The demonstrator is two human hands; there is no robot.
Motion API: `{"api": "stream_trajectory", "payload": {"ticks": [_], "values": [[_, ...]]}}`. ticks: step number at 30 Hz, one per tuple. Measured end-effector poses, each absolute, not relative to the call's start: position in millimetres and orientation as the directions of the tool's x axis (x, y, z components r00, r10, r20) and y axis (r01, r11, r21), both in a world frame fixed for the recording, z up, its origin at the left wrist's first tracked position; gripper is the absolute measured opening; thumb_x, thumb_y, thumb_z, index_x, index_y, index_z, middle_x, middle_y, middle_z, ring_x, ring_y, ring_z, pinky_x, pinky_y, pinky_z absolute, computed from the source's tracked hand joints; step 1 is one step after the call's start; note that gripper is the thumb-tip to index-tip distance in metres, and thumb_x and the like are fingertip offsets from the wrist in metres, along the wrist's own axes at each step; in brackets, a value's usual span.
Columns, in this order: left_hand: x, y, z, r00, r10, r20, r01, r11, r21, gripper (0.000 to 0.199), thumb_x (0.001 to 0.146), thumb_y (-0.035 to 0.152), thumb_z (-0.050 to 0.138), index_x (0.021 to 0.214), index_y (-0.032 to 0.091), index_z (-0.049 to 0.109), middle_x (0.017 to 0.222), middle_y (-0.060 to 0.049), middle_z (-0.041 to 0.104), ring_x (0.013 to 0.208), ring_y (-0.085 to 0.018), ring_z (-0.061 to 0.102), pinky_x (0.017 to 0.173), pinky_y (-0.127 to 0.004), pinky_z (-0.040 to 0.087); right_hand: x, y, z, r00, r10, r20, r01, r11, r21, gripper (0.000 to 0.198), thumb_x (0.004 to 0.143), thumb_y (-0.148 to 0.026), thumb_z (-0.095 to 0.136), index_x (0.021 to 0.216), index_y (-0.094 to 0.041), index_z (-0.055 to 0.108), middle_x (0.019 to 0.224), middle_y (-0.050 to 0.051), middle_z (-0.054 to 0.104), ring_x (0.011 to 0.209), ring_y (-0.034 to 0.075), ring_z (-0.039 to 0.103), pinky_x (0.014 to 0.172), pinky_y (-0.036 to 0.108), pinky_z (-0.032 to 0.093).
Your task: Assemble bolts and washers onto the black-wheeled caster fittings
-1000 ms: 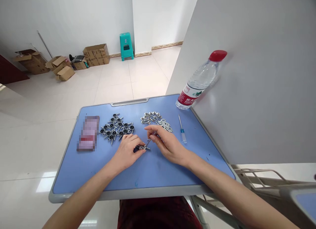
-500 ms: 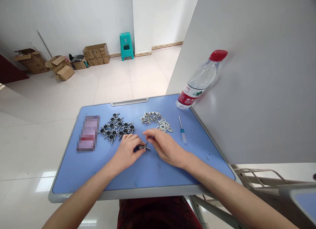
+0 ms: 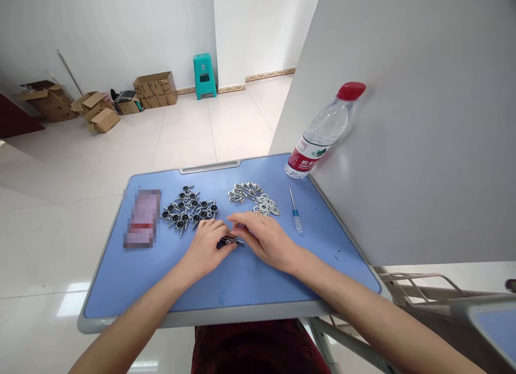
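Note:
My left hand [image 3: 208, 242] is closed around a small metal fitting [image 3: 231, 240] just above the front middle of the desk. The fitting is silver and dark, and a thin metal stem sticks out on its right side. Over it my right hand [image 3: 264, 237] curls with thumb and fingertips together, touching or almost touching the fitting. What sits between those fingertips is hidden. Left of the hands lies a group of silver fittings with black round caps [image 3: 194, 203]. Beyond the right hand are a pile of shiny metal levers [image 3: 245, 191] and flat silver plates [image 3: 266, 204], partly covered by that hand.
A screwdriver [image 3: 296, 215] with a clear blue handle lies on the blue desk [image 3: 258, 288]. Behind it a water bottle [image 3: 314, 143] with a red cap stands by the grey partition [image 3: 403, 148]. A blurred purplish rectangle [image 3: 143, 215] lies at left.
My right fingertips have come down and slightly left onto the fitting. A thin metal piece seen at those fingertips before is now hidden. The whole view has shifted slightly.

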State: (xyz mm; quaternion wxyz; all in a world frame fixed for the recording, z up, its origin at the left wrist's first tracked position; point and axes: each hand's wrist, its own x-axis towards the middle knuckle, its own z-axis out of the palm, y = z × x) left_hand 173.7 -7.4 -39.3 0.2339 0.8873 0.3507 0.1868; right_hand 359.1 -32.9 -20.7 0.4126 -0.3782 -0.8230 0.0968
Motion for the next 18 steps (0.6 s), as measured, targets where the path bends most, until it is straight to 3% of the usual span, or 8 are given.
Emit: {"api": "stream_trajectory", "payload": {"ticks": [8,14,18], "values": [[175,-8,-36,0.678,0.720,0.148,0.553,-0.633,0.542,0.006,0.085,0.018,0.066,0.086,0.021,0.060,0.081,0.002,0.061,0.084,-0.019,0.055,0.084,-0.036,0.037,359,-32,-21,-0.377,0.731,0.569,0.474,0.680,-0.559,0.032,0.100,-0.017,0.036,0.131,-0.021,0.043,0.094,0.006,0.068,0.080,0.017,0.064,0.072,0.031,0.053],[175,-8,-38,0.689,0.710,0.145,0.551,-0.643,0.532,0.002,0.087,0.022,0.063,0.086,0.022,0.061,0.080,0.003,0.061,0.084,-0.019,0.054,0.084,-0.035,0.037,360,-25,-33,-0.279,0.705,0.652,0.556,0.672,-0.489,0.023,0.098,-0.020,0.045,0.119,-0.022,0.053,0.080,0.002,0.068,0.073,0.016,0.065,0.068,0.029,0.052],[175,-8,-39,0.686,0.712,0.153,0.557,-0.648,0.519,0.003,0.087,0.021,0.063,0.086,0.021,0.061,0.082,0.002,0.062,0.085,-0.019,0.055,0.084,-0.036,0.038,361,-26,-26,-0.343,0.701,0.625,0.506,0.698,-0.506,0.024,0.097,-0.018,0.043,0.120,-0.020,0.051,0.082,0.004,0.067,0.071,0.017,0.062,0.066,0.029,0.052]]}}
